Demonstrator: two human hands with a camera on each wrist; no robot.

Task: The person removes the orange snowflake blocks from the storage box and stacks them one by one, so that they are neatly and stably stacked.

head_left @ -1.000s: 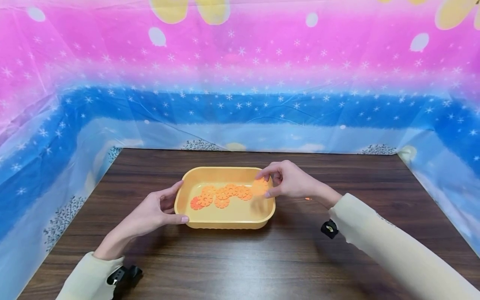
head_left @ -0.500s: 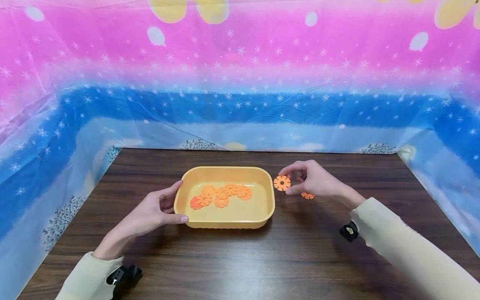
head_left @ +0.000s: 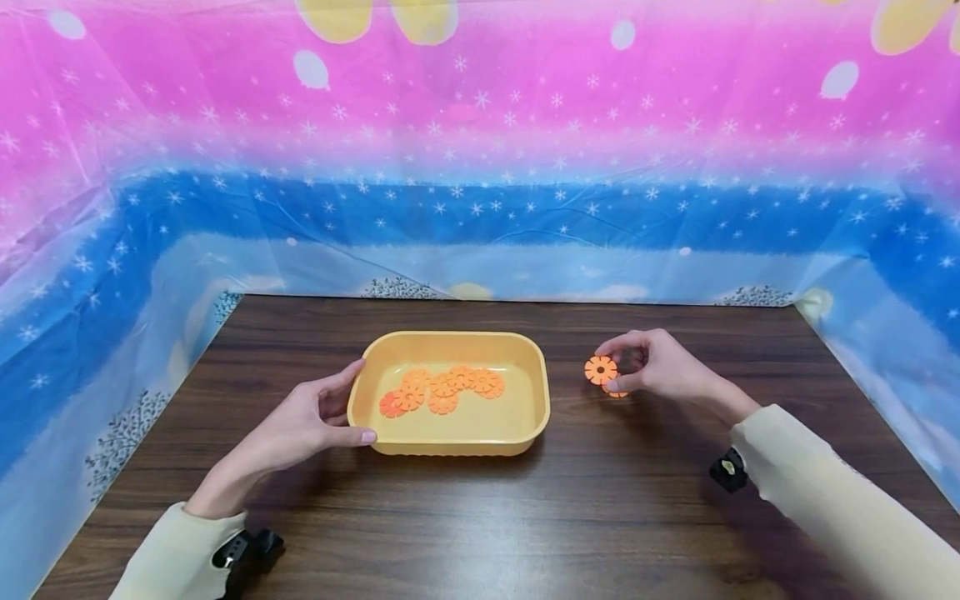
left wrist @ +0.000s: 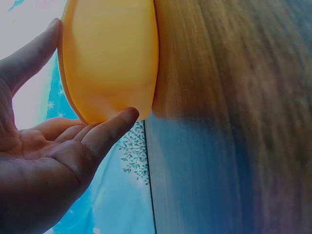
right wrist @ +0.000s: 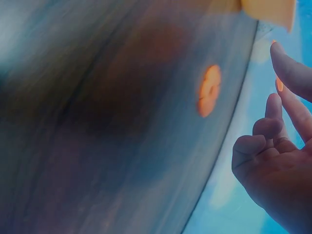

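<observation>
Bracing the left end of a yellow rectangular plastic tray (head_left: 457, 432), centre frame, between thumb and fingers, the left hand (head_left: 303, 421) presumably steadied it. Notched orange plastic discs (head_left: 443, 387) overlapped on its floor. Right of centre, the right hand (head_left: 658, 365) pinched a single orange disc (head_left: 597, 374) by its edge, perhaps for control; a loose disc (right wrist: 208, 92) lay just below on the dark wood-grain table (head_left: 480, 525).

Smooth plastic tray (head_left: 450, 429); glossy wood-grain table (head_left: 465, 517).

Dark wood-grain table (head_left: 480, 517), yellow tray (head_left: 457, 429) on it, one notched orange disc (right wrist: 209, 91) lying beyond the tray's right end
</observation>
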